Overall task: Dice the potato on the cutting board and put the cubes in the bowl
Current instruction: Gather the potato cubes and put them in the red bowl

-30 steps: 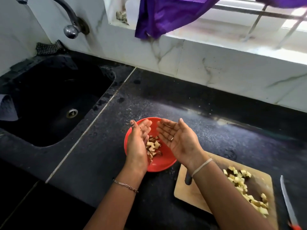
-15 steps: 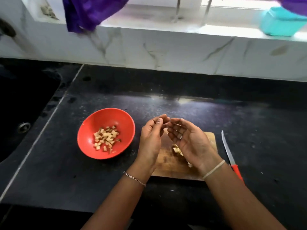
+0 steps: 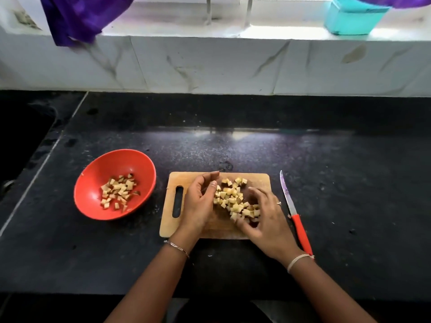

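Two bare hands work over a pale wooden cutting board [image 3: 256, 180] with a slot handle, which lies near the middle of the black stone countertop [image 3: 338, 159], toward its near edge. The left hand [image 3: 198, 206], a chain bracelet [image 3: 177, 247] at its wrist, is cupped with bent fingers against the left side of a heap of diced potato cubes [image 3: 229, 197] on the board. The right hand [image 3: 268, 220], with a pale wristband [image 3: 297, 261], curls fingers and thumb round the near right end of that heap; those fingers are blurred. Just beside the board's right edge lies a red-handled knife [image 3: 293, 213], blade pointing away. Left of the board, apart from it, stands a round red plastic bowl [image 3: 98, 173] holding more potato cubes [image 3: 117, 192]. At the counter's far left edge a dark sink [image 3: 21, 136] shows. Beyond the far edge rises a white marble-patterned wall [image 3: 210, 64]; on the sill above it hang a purple cloth [image 3: 79, 17] and a teal box [image 3: 352, 17].
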Demonstrator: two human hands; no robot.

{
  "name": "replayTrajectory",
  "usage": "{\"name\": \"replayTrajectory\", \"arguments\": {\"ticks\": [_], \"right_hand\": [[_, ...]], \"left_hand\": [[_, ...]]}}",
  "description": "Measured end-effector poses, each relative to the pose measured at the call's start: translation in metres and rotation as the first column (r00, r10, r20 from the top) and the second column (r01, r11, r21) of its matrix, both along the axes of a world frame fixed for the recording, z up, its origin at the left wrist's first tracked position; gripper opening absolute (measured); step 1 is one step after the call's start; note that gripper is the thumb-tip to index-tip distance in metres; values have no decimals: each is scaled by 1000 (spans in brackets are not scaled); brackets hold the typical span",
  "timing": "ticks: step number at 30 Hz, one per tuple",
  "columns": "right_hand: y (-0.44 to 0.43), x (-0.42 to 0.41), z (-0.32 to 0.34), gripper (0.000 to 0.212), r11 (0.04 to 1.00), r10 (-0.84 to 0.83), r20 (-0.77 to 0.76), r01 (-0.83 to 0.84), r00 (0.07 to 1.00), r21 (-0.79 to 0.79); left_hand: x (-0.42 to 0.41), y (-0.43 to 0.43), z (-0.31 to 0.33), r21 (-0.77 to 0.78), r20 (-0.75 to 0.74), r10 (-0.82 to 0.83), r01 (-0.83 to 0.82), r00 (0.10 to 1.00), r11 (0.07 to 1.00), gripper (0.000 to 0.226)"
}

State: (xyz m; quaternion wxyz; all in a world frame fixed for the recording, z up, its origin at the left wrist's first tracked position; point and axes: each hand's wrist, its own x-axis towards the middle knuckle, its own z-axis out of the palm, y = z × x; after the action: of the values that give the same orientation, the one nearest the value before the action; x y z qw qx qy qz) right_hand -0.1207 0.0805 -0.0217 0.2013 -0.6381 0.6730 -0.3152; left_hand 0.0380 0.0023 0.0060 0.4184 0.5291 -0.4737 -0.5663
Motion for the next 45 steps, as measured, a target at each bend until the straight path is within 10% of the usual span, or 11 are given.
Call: {"name": "replayTrajectory", "arguments": {"ticks": [4, 15, 31, 39, 45], "right_hand": [[-3, 8, -13, 97, 999, 52, -159, -52, 986, 3], [-34, 17, -16, 40, 975, 112, -437, -185, 892, -127], [-47, 21, -8, 25, 950, 111, -413, -218, 904, -223], [-54, 19, -6, 34, 956, 61, -290, -139, 955, -258], [-59, 21, 10, 40, 971, -104, 83, 119, 991, -209]], "left_hand": [[4, 0, -7, -30, 46, 18, -17, 999, 999, 24], [10, -3, -23, 29, -38, 86, -84, 996, 996, 24], [8, -4, -25, 39, -71, 118, -116, 990, 993, 22], [6, -3, -21, 45, -83, 111, -108, 990, 993, 21], [6, -1, -17, 71, -80, 112, -107, 990, 992, 20]]}}
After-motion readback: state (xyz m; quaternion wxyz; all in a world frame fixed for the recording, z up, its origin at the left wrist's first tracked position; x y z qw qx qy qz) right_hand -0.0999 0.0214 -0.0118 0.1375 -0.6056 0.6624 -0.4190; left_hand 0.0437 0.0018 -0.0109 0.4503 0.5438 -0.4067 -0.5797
